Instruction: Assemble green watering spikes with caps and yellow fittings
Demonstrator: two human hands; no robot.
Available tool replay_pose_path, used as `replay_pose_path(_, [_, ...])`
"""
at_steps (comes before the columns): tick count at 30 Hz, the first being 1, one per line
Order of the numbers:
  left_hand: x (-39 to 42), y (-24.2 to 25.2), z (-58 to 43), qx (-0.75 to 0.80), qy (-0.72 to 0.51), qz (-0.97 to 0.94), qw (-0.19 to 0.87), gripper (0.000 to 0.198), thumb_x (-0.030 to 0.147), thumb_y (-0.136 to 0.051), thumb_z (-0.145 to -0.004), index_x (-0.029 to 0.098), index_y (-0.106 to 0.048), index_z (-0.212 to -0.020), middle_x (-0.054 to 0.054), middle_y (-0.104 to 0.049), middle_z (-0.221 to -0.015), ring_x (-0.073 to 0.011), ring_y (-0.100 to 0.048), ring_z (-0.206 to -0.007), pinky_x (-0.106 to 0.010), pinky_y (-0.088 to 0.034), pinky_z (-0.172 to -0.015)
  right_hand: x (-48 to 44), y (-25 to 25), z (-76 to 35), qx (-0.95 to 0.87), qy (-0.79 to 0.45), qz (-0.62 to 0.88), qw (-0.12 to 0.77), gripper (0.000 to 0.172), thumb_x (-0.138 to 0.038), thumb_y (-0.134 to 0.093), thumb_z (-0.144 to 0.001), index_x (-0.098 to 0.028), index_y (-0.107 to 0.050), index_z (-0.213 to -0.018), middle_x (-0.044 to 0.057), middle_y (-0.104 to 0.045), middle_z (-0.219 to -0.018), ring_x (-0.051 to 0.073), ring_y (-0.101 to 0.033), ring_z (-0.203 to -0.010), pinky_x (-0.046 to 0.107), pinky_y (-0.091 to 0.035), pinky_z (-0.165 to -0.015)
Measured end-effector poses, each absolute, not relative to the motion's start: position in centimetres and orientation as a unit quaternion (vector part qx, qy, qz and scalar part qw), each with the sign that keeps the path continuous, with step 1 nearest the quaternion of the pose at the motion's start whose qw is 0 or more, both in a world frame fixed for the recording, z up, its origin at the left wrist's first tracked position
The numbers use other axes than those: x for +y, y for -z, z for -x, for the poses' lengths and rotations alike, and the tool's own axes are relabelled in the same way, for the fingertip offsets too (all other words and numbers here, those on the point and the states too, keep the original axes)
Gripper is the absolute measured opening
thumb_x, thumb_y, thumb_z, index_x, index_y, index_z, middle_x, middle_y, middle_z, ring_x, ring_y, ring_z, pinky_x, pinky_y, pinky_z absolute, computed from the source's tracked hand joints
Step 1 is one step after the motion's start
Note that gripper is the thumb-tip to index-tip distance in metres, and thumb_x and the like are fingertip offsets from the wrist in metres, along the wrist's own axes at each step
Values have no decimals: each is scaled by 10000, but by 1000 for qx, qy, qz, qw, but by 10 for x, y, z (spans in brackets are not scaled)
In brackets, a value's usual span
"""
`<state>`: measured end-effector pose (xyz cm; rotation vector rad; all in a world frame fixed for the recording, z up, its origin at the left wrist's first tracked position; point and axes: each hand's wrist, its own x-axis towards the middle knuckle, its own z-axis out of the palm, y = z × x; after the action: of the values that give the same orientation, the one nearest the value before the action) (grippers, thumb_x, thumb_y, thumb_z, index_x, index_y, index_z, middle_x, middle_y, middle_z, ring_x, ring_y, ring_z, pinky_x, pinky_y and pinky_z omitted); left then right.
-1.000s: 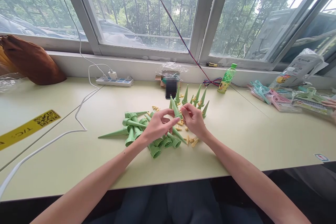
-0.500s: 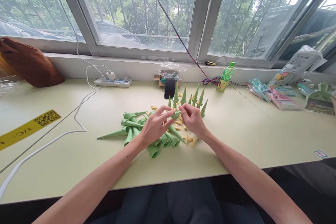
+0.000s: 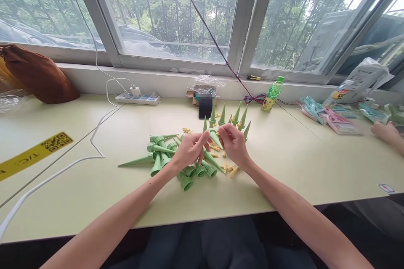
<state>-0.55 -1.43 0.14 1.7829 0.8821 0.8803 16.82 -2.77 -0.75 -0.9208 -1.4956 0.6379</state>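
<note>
A green plastic watering spike [image 3: 216, 139] is held between my hands, its tip now slanting down to the right. My left hand [image 3: 191, 148] grips its wide end with thumb and finger. Beside the spike, my right hand [image 3: 234, 142] pinches a small yellow valve, mostly hidden by the fingertips. Several loose green spikes [image 3: 158, 148] lie piled under and left of my left hand. Small yellow valves [image 3: 234, 171] are scattered below my right hand. Behind the hands, several green spikes [image 3: 222, 114] stand upright with yellow pieces at their bases.
A phone [image 3: 205, 107] leans on a small box at the back. A green-capped bottle [image 3: 272, 95] stands right of it. Left are a power strip [image 3: 138, 99] and a white cable [image 3: 94, 134]. Another person's hand [image 3: 387, 133] is at the far right, near packaged pink and blue items [image 3: 341, 120].
The held spike has turned so that its tip points down to the right. My left hand's fingers have shifted on it. Another person's hand has come further into view at the right.
</note>
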Motion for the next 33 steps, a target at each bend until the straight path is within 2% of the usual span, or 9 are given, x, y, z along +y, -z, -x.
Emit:
replay_pose_path(2, [-16,-3,4,352,-334,-704,519,510,605,-449,-915,153,-600,-734,18,-556,-410,-72,-401,-270,-184,-266,-327,-28,8,-168,-651,-276,392,589,342,-515,-490,-937,-209,-503,-783,-42,-448,-588,93,-413,-481,236,-385,-459])
replay_pose_path(7, [-17,-4,3,332,-341,-657,585,405,550,-572,-873,167,-565,-743,39,-545,-422,-58,-374,-303,-175,-278,-348,-28,9,-168,-656,-285,373,591,326,-489,-498,-942,-207,-496,-779,-46,-455,-582,86,-409,-473,232,-383,-468])
replay_pose_path(15, [-18,-6,4,341,-388,-686,512,316,472,-683,-810,183,-557,-795,62,-504,-490,-70,-423,-365,-194,-312,-369,-25,11,-168,-651,-306,377,584,319,-490,-508,-940,-205,-504,-797,-57,-446,-567,77,-396,-444,222,-343,-432])
replay_pose_path(19, [-17,0,4,343,-420,-723,428,292,429,-716,-791,175,-596,-871,27,-577,-673,-47,-430,-412,-189,-369,-396,-25,12,-169,-645,-319,388,576,339,-491,-520,-932,-202,-495,-756,-57,-419,-541,82,-381,-436,227,-305,-411])
replay_pose_path(22, [-14,7,4,320,-469,-766,301,261,406,-709,-805,176,-614,-883,-4,-591,-834,-34,-437,-465,-179,-410,-428,-26,10,-168,-643,-330,388,572,352,-476,-527,-931,-202,-472,-717,-62,-398,-516,77,-348,-427,228,-277,-408])
replay_pose_path(28, [-8,14,7,231,-503,-830,78,160,241,-636,-886,188,-631,-1037,-19,-591,-910,-16,-472,-481,-163,-447,-490,-27,8,-168,-648,-325,408,555,378,-470,-526,-929,-197,-469,-674,-59,-385,-493,79,-347,-429,231,-259,-414])
replay_pose_path(31, [-7,14,8,206,-504,-838,23,213,162,-600,-895,198,-619,-1104,-30,-585,-965,-5,-478,-479,-160,-450,-503,-27,8,-167,-649,-321,415,551,385,-479,-525,-927,-198,-468,-669,-61,-373,-489,81,-343,-428,234,-252,-414])
replay_pose_path(33, [-8,14,7,223,-501,-835,31,228,137,-587,-887,200,-621,-1104,-30,-577,-978,-9,-490,-492,-164,-462,-517,-27,9,-167,-644,-317,416,558,378,-484,-517,-929,-199,-473,-685,-61,-376,-496,83,-344,-431,236,-256,-417])
